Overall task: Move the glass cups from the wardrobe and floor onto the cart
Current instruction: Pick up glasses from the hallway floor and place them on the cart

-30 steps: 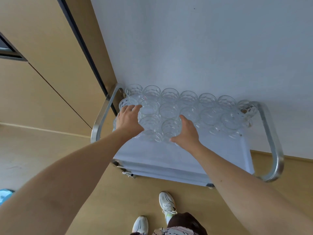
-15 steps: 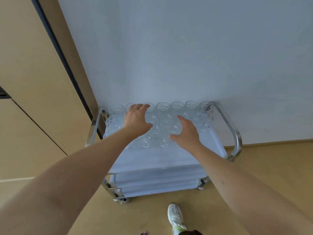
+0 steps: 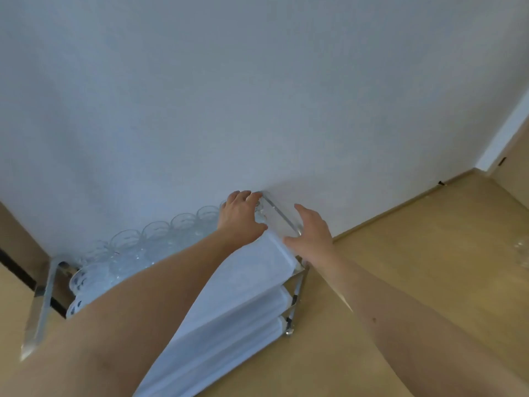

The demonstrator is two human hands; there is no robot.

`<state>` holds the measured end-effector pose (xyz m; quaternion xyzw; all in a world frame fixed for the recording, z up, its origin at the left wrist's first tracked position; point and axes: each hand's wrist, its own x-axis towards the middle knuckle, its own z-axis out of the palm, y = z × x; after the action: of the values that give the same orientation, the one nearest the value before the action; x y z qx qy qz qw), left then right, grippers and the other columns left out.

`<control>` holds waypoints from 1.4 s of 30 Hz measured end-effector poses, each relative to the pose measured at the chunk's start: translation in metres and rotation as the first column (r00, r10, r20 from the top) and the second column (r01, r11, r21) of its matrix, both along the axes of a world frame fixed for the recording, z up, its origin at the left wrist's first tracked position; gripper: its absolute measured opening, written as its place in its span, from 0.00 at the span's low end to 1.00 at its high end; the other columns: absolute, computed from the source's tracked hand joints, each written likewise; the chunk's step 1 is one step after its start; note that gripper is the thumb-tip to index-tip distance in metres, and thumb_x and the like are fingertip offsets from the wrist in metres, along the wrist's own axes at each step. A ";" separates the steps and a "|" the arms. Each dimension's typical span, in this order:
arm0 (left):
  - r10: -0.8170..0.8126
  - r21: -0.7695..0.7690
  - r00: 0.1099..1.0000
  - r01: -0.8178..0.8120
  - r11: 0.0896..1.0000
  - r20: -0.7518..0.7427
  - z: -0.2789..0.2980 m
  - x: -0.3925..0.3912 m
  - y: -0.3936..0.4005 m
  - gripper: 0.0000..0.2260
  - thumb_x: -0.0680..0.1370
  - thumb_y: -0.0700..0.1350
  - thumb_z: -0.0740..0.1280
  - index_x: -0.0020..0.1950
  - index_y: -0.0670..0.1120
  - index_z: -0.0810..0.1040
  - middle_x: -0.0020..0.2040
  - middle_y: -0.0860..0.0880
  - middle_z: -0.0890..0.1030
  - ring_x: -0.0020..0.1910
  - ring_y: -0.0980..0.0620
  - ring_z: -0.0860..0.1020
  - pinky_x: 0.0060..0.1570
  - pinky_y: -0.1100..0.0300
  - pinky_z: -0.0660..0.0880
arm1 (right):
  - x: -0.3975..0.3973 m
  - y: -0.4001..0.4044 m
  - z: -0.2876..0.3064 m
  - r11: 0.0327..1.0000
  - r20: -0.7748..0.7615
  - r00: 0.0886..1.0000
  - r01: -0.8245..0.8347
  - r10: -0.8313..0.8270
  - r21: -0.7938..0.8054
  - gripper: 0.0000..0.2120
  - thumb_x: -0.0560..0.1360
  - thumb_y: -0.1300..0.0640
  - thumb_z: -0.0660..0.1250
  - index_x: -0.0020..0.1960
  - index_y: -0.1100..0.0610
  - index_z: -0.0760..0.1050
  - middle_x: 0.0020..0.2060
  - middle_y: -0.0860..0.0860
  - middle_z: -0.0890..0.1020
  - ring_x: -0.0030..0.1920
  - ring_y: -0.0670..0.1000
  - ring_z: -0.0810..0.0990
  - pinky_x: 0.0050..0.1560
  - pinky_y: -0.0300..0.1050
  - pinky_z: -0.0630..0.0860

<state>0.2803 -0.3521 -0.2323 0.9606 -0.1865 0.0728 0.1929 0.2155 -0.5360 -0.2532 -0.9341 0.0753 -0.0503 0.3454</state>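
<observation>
Far left, the cart's (image 3: pixel 257 282) chrome side handle (image 3: pixel 43 305) stands against the wood floor (image 3: pixel 429 253), with a dark vertical strip (image 3: pixel 14 270) just behind it at the foot of the wall (image 3: pixel 257 96). Next along, the glass cups (image 3: pixel 128 247) crowd the back of the cart's top shelf, packed rim to rim in rows right up against the white wall, all upright as far as the blur lets you judge. Your left forearm crosses over the front rows and hides part of them.

Your left hand (image 3: pixel 239 219) is at the far right end of the cups, palm down, its fingers (image 3: pixel 243 196) slightly curled over the last glass by the corner, thumb tucked toward the shelf edge. It looks like the fingers rest on that rim, but the glass is too pale and smeared there to say whether you grip it or only touch it.

Just beside it runs the cart's right-hand chrome rail (image 3: pixel 282 217), slanting from the wall toward you. Your right hand (image 3: pixel 312 234) hovers at that rail's near end, fingers spread wide and relaxed, holding nothing, thumb pointing in toward the white shelf corner.

Below, two more white shelves stack under the top one, on a chrome leg (image 3: pixel 294 302). Far right, at the frame edge, a faint glassy glint (image 3: pixel 522 252) sits on the floor, well apart from the cart; it may be more cups.
</observation>
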 end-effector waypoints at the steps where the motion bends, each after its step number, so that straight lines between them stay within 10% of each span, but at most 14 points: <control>1: -0.035 0.004 0.999 0.035 0.999 0.006 0.003 0.002 -0.021 0.36 0.72 0.53 0.75 0.78 0.51 0.66 0.74 0.49 0.70 0.76 0.44 0.61 0.74 0.47 0.62 | -0.004 -0.017 0.003 1.000 0.000 1.000 0.029 -0.029 0.001 0.43 0.72 0.50 0.74 0.81 0.49 0.57 0.75 0.53 0.66 0.75 0.57 0.65 0.72 0.51 0.66; 20: -0.535 0.030 0.845 0.535 0.844 -0.021 0.024 -0.019 -0.439 0.37 0.73 0.54 0.72 0.79 0.52 0.62 0.78 0.48 0.65 0.79 0.45 0.57 0.76 0.48 0.59 | -0.101 -0.382 0.023 0.839 -0.029 0.842 0.533 -0.539 -0.105 0.42 0.72 0.49 0.75 0.81 0.52 0.59 0.77 0.56 0.65 0.75 0.59 0.64 0.73 0.49 0.64; 42: -0.786 0.047 0.597 0.800 0.598 -0.162 -0.018 0.049 -0.723 0.34 0.76 0.54 0.71 0.80 0.51 0.62 0.77 0.46 0.66 0.77 0.45 0.61 0.72 0.47 0.64 | -0.061 -0.612 -0.016 0.560 -0.116 0.549 0.822 -0.828 -0.108 0.40 0.74 0.48 0.74 0.80 0.50 0.59 0.76 0.53 0.65 0.72 0.59 0.66 0.71 0.51 0.67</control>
<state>0.3295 -1.0755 -0.2508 0.7893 -0.5855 -0.0911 0.1610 0.1543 -1.1481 -0.2692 -0.7973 0.5297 -0.1358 0.2555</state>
